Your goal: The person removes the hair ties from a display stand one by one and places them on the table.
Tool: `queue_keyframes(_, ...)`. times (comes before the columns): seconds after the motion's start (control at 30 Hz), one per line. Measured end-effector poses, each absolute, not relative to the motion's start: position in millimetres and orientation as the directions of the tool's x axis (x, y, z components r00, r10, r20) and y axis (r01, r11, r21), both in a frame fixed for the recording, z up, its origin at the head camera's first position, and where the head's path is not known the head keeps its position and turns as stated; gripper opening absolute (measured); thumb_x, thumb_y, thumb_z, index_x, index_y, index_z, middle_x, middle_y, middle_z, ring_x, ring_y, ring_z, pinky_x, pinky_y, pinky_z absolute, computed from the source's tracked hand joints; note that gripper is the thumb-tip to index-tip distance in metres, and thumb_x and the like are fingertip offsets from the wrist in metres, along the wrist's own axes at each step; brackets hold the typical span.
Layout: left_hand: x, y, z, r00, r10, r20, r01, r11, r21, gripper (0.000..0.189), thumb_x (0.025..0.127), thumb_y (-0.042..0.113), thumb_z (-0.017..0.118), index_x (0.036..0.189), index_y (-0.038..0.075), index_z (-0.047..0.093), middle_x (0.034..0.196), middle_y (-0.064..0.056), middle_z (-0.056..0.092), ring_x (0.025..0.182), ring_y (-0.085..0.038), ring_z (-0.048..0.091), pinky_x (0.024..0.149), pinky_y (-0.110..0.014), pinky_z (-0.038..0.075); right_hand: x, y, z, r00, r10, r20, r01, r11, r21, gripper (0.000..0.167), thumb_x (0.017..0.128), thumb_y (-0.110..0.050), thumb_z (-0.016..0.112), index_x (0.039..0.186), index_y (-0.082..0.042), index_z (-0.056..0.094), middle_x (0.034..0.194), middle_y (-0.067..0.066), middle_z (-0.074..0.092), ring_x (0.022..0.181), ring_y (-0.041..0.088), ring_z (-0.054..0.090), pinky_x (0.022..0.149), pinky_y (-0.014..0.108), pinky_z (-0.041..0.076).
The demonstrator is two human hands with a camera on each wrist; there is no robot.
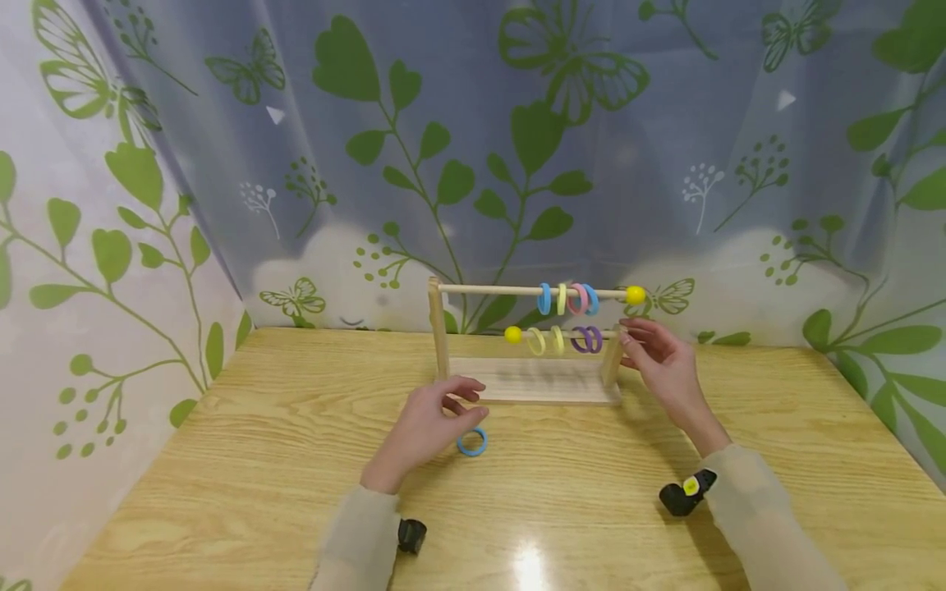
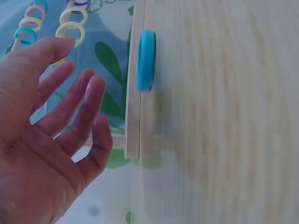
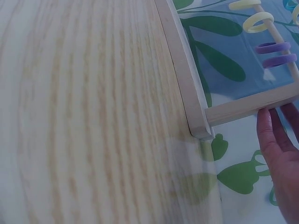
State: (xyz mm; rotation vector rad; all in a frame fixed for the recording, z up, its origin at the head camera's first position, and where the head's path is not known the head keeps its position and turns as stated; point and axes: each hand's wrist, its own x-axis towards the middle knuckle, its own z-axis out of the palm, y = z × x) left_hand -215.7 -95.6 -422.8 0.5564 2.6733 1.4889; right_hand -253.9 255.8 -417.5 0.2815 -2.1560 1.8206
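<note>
A wooden ring stand [image 1: 532,386] has two horizontal rods tipped with yellow balls. Blue, yellow and pink rings [image 1: 578,299] hang from the upper rod. On the lower rod are two yellow rings [image 1: 557,340] and two purple rings [image 3: 279,60]. One loose blue ring [image 1: 471,442] lies on the table in front of the stand. Just above and left of it is my left hand [image 1: 432,417], its fingers loosely bent with nothing held. My right hand [image 1: 668,367] touches the outer side of the stand's right post [image 3: 252,103] with its fingertips; the thumb is out of sight in the right wrist view.
The wooden table [image 1: 281,460] meets a patterned curtain [image 1: 458,164] just behind the stand. Another patterned cloth [image 1: 96,287] borders the left side. A black wrist camera [image 1: 411,536] is worn on the left sleeve, and another black camera [image 1: 681,497] on the right.
</note>
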Motion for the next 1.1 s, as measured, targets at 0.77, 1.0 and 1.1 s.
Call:
queue_keyframes(0.77,-221,-45,-419,-0.939,0.195,0.283,0.341,0.43,0.836,0.027,0.094,0.027,0.075,0.119,0.018,0.073,0.111,-0.007,0.075,0.086,-0.018,0.072,0.072,-0.028,0.059,-256,257,-420,-0.929,0.044,0.367,-0.355,0.164,-0.92,0.039,0.103,-0.016,0.062,0.135,0.007,0.057,0.112,-0.019,0.069,0.099,-0.004,0.067,0.078,0.017,0.059)
queue_keyframes(1.0,-223,-32,-417,-0.929,0.152,0.336,0.369,0.405,0.836,0.025,0.094,0.024,0.075,0.116,0.014,0.074,0.106,-0.006,0.076,0.084,-0.018,0.072,0.074,-0.027,0.059,-255,257,-419,-0.93,0.046,0.364,-0.35,0.184,-0.918,0.041,0.103,-0.017,0.061,0.136,0.007,0.056,0.112,-0.02,0.068,0.1,-0.004,0.067,0.078,0.017,0.059)
queue_keyframes(1.1,-224,-26,-417,-0.931,0.124,0.344,0.364,0.399,0.842,0.025,0.093,0.025,0.076,0.116,0.014,0.074,0.106,-0.006,0.076,0.084,-0.018,0.072,0.075,-0.026,0.058,-255,257,-419,-0.931,0.048,0.362,-0.347,0.197,-0.917,0.041,0.103,-0.018,0.061,0.136,0.007,0.056,0.111,-0.021,0.068,0.1,-0.004,0.067,0.078,0.017,0.059)
